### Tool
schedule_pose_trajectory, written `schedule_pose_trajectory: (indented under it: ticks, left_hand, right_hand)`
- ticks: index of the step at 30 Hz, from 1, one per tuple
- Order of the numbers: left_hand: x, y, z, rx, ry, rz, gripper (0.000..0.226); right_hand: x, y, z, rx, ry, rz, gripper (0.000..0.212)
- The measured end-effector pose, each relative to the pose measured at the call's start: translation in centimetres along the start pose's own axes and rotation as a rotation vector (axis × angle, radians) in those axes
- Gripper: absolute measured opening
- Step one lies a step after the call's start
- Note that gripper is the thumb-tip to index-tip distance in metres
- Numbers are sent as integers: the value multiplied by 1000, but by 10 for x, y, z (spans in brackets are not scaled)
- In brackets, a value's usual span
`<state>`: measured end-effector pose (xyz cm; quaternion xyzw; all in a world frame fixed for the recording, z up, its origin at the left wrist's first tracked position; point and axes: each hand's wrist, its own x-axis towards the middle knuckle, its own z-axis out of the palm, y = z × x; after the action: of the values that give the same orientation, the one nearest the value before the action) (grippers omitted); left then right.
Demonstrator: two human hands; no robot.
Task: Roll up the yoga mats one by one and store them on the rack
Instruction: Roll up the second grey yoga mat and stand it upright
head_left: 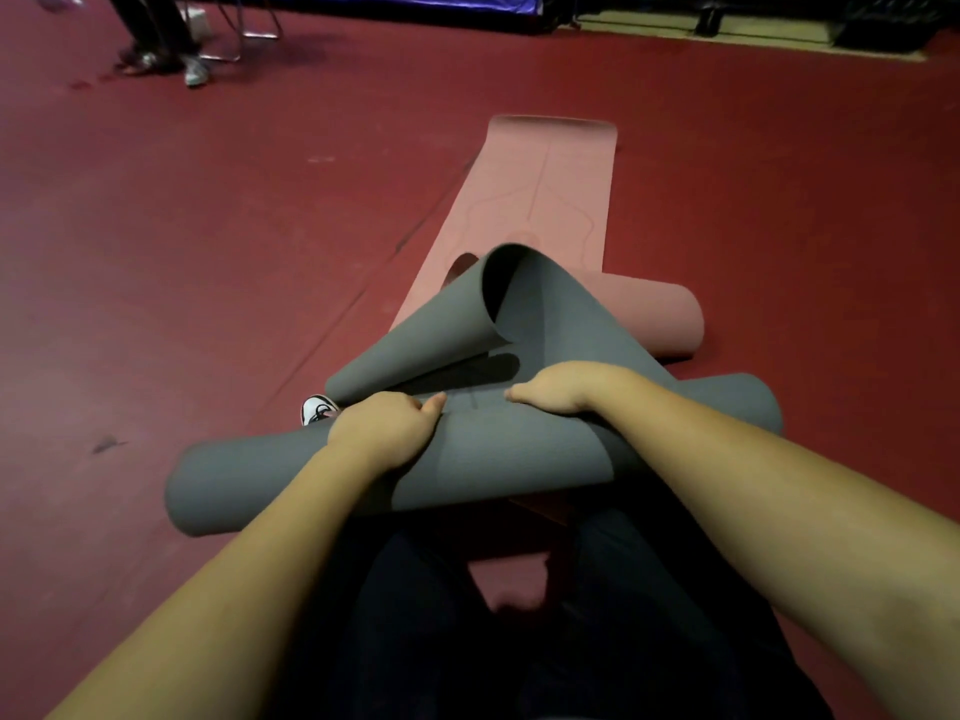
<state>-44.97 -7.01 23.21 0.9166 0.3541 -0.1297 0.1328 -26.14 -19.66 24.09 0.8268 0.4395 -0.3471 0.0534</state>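
— What did the floor and the room look like?
— The floor was dark red, smooth, with a few scuffs and faint seams. At the far edge stood a blue and black barrier, the metal legs of a chair, and another person's legs and pale shoes.

— And where was the grey yoga mat?
— The grey yoga mat lay across the person's front, low over the floor, partly rolled into a tube. Its loose end curled up beyond the hands into a cone-like fold.

— Who held it?
— The left hand gripped the roll, fingers wrapped over the top, thumb pointing right. The right hand gripped it just beside, fingers curled down around the roll.

— Anything else?
— A pink yoga mat stretched away on the floor behind, its near end rolled, touching the grey one. A white sneaker peeked out beside the left hand.
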Motion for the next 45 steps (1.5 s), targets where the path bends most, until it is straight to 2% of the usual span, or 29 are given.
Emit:
schedule_pose_trajectory:
  ticks: [3, 5, 8, 13, 15, 19, 21, 23, 25, 27, 29, 32, 34, 37, 41, 45]
  left_hand:
    - [15, 1, -9, 7, -103, -8, 66]
    - [27, 0, -13, -28, -175, -19, 67]
    - [44, 0, -14, -80, -266, -30, 63]
    - [68, -1, -15, -206, -436, -5, 49]
    - [74, -3, -13, -230, -447, -7, 48]
    - [77, -6, -9, -231, -385, -52, 55]
    - [70, -4, -9, -143, -251, -27, 53]
    - [58, -3, -7, -71, 92, 22, 43]
    - [43, -3, 0, -109, 468, 58, 34]
    - [28, -4, 16, -131, 612, 130, 36]
    - [11, -8, 40, -62, 604, 204, 48]
    - [-7, -14, 67, 138, 487, 224, 91]
    - [-12, -18, 71, 273, 404, 222, 110]
    - [-12, -16, 57, 372, 344, 224, 113]
    - [-12, -13, 28, 351, 315, 305, 108]
    - [-24, -16, 7, 286, 276, 402, 108]
  right_hand:
    - [1, 4, 5, -57, 349, -53, 47]
    - [-2, 6, 11, -54, 498, -77, 40]
    - [-10, 12, 24, -78, 537, -71, 40]
    - [-15, 8, 43, -224, 554, 3, 66]
    - [-12, 5, 43, -232, 569, 25, 69]
    - [-4, 4, 39, -224, 584, 30, 70]
    - [-1, 5, 37, -224, 570, 22, 70]
    - [1, 6, 35, -225, 565, 20, 69]
    - [1, 6, 33, -227, 575, 18, 68]
    - [2, 8, 31, -222, 568, 19, 69]
    - [4, 8, 26, -193, 527, 33, 69]
    - [6, 6, 17, -141, 456, 47, 70]
    - [6, 3, 13, -128, 424, 53, 71]
    - [4, -1, 7, -122, 367, 64, 73]
    - [-4, 0, -8, -106, 286, 64, 73]
    - [-16, 0, -19, -95, 86, 18, 65]
